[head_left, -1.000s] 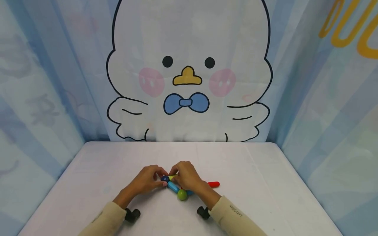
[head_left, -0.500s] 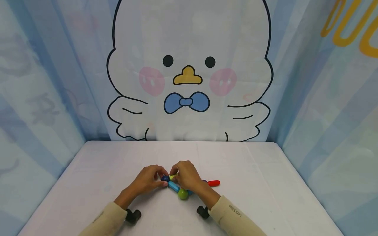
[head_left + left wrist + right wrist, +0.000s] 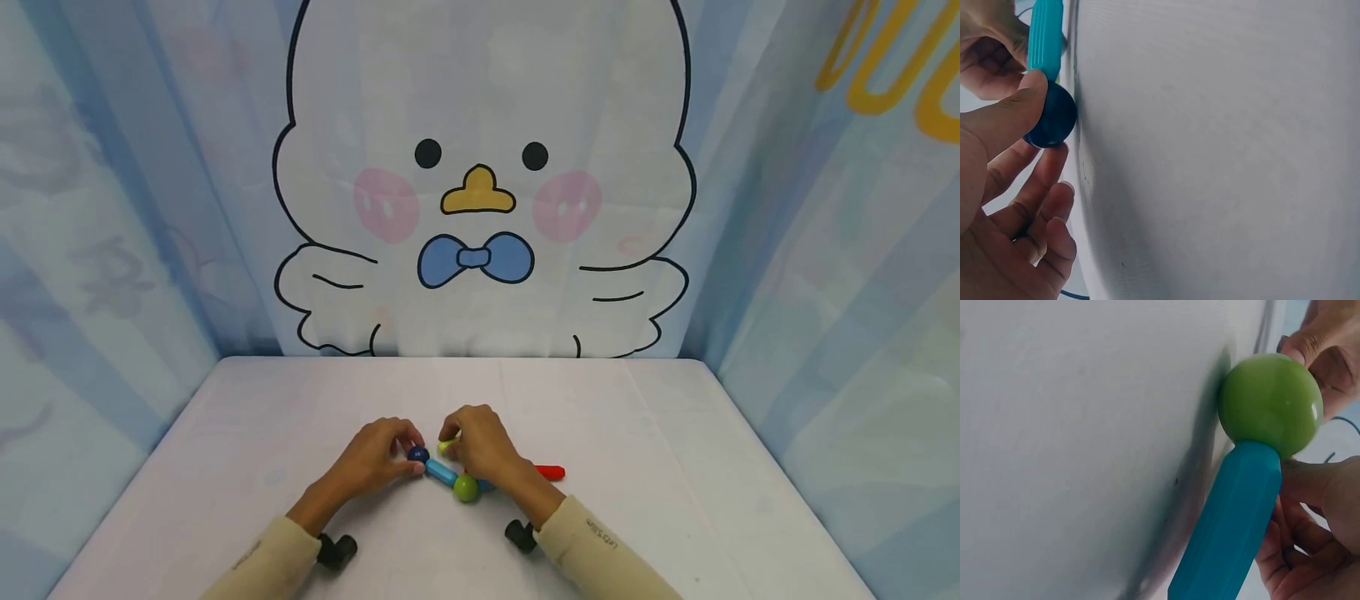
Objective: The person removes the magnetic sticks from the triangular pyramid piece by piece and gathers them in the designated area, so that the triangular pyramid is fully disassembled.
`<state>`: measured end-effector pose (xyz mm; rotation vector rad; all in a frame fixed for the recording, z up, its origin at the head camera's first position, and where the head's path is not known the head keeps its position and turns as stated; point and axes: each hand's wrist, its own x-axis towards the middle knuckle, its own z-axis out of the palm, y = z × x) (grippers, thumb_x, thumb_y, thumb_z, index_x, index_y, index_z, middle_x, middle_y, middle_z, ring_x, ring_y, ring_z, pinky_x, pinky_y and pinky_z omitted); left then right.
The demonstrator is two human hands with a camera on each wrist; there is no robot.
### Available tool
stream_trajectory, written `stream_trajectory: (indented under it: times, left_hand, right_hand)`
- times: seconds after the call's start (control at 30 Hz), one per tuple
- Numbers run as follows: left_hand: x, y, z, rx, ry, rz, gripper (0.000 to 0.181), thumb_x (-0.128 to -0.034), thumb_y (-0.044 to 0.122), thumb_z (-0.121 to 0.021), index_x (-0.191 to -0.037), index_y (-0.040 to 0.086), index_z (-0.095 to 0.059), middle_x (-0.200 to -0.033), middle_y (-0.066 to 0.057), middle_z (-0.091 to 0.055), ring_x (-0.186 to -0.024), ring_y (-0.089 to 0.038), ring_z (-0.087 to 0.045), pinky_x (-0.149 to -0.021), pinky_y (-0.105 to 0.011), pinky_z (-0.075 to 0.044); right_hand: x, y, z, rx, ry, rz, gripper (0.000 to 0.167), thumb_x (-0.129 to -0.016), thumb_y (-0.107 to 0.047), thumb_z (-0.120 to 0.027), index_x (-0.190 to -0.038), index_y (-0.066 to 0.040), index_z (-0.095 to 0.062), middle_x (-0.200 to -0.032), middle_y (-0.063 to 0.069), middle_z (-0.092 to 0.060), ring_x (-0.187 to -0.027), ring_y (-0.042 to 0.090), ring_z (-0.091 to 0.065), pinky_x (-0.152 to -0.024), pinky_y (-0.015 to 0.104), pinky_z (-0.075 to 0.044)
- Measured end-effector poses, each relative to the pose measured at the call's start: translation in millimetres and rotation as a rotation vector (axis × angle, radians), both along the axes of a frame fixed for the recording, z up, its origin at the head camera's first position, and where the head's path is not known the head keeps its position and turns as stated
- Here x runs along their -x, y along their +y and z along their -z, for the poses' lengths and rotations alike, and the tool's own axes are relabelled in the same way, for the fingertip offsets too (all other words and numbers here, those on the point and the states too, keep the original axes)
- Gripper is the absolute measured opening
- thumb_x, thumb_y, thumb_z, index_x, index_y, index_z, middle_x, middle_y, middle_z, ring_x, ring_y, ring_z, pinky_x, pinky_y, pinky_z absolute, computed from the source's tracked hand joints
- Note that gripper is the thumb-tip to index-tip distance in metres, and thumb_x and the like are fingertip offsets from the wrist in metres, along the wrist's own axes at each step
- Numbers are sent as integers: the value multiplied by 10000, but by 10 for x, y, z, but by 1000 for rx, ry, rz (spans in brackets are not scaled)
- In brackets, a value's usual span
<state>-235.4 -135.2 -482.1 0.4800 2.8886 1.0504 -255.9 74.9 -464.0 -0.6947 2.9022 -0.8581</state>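
My left hand (image 3: 378,454) pinches a dark blue ball (image 3: 1054,117) between thumb and fingertips. A light blue ridged rod (image 3: 441,472) joins that ball to a green ball (image 3: 466,488), forming part of a toy of magnetic-looking rods and balls. In my right hand (image 3: 486,446), a short yellow-green rod (image 3: 446,446) is pinched, apart from the dark blue ball. From the green ball a second blue rod (image 3: 1225,528) runs under my right wrist, which hides part of the toy. A red rod (image 3: 551,472) sticks out to the right of that wrist.
The toy lies on a white cloth-covered table (image 3: 300,400). Printed curtains (image 3: 480,317) enclose its back and sides. A small black device (image 3: 337,552) sits at my left wrist, and another black device (image 3: 520,535) at my right.
The yellow-green rod has come away from the dark blue ball, moving slightly up and right with my right hand. The red rod has shifted a little right. My left hand stays nearly still.
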Motion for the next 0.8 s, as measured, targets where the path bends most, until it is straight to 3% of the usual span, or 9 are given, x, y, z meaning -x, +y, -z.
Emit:
stream_trajectory:
  times: [0.13, 0.4, 0.6, 0.8]
  left_hand:
    - [3, -24, -9, 1, 1, 1, 265, -838, 204, -919, -1042, 190, -751, -883, 76, -657, -843, -125, -535, -755, -253, -453]
    - [11, -27, -17, 4, -4, 23, 285, -839, 219, -919, -1069, 196, -752, -895, 78, -661, -844, -125, -539, -753, -249, -452]
    - [-6, -22, -29, 16, -2, 50, 307, -839, 217, -920, -1101, 196, -761, -915, 58, -667, -848, -140, -537, -749, -255, -450]
    - [-27, -48, -77, 22, -30, 64, 311, -850, 209, -910, -1126, 199, -766, -946, 57, -672, -882, -148, -546, -776, -263, -459]
  right_hand:
    - [25, 38, -4, 41, -11, -22, 168, -918, 13, -791, -995, -131, -832, -1006, -19, -800, -903, 125, -685, -884, 317, -604]
    - [-7, 37, -12, 11, -13, -11, 172, -933, -9, -785, -1066, -109, -830, -1070, 14, -806, -1007, 180, -711, -955, 366, -608]
    - [-68, 98, -45, 50, -27, 7, 172, -945, -38, -784, -1096, -108, -828, -1087, 26, -793, -858, 118, -681, -831, 278, -602]
    - [-149, 123, -66, 72, -33, -19, 116, -925, -95, -825, -1038, -121, -836, -986, -20, -778, -804, 61, -615, -742, 189, -530]
